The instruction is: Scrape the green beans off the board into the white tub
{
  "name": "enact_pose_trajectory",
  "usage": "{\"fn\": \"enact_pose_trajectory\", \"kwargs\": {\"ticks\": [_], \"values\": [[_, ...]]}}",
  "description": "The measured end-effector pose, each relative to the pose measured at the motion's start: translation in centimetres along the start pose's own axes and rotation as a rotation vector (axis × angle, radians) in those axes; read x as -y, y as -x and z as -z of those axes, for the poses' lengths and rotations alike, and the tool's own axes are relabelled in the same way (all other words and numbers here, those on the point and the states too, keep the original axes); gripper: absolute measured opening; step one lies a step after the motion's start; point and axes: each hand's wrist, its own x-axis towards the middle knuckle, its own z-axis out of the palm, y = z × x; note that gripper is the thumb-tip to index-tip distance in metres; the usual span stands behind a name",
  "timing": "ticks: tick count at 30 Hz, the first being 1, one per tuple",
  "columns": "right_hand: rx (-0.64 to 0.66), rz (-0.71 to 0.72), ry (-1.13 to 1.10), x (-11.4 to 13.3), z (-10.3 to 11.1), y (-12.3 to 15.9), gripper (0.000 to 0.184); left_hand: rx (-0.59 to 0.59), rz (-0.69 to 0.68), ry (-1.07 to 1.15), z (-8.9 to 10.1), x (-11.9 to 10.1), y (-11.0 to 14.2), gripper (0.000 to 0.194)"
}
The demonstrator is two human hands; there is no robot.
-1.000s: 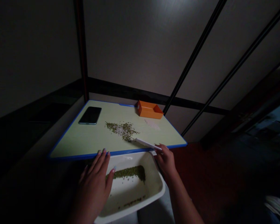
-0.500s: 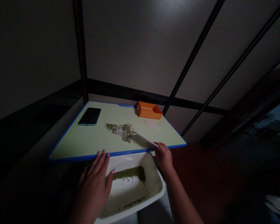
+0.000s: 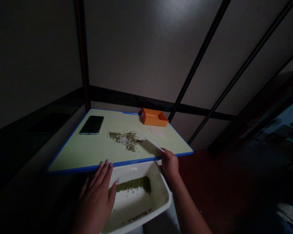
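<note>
My right hand [image 3: 170, 163] is closed around a thin white flat strip [image 3: 154, 144], its kind unclear, above the near right part of the yellow-green board [image 3: 92, 151]. The strip's far end points at a pile of small green beans [image 3: 130, 143], which look like mung beans, with white grains [image 3: 122, 139] in its middle. My left hand [image 3: 97, 191] lies stretched out, its fingertips at the board's blue near edge. That hand partly covers a white basin [image 3: 169, 199], where more green beans [image 3: 136, 184] lie along the far side. A few dark bits lie near the basin's front.
An orange open box [image 3: 154, 121] stands at the board's back right corner. In front of it lies a small patch of pale grains [image 3: 157, 132]. A black phone [image 3: 92, 125] rests at the back left. Panelled walls [image 3: 141, 48] rise behind the board.
My right hand has lifted and turned the strip, whose tip has drawn away from the pile, slightly up and right. My left hand keeps its place at the board's edge. The view shifts slightly.
</note>
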Motion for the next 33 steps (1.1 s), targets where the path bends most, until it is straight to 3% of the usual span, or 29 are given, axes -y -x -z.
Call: {"fn": "enact_pose_trajectory", "kwargs": {"ticks": [5,12,20,33], "values": [[-0.1,0.076,-0.052,0.2,0.1,0.6,0.034,-0.039,-0.057,-0.026,-0.3,0.6,0.0,0.055],[0.008,0.244,-0.029,1.1,0.0,0.7,0.046,-0.085,-0.086,-0.019,-1.5,2.1,0.0,0.054],[0.176,0.19,0.063,1.7,0.3,-0.2,0.044,-0.082,-0.112,-0.003,-2.2,3.1,-0.5,0.064],[0.287,-0.007,0.088,2.7,1.1,-1.4,0.047,-0.067,-0.106,0.042,-2.7,3.1,-0.3,0.069]]}}
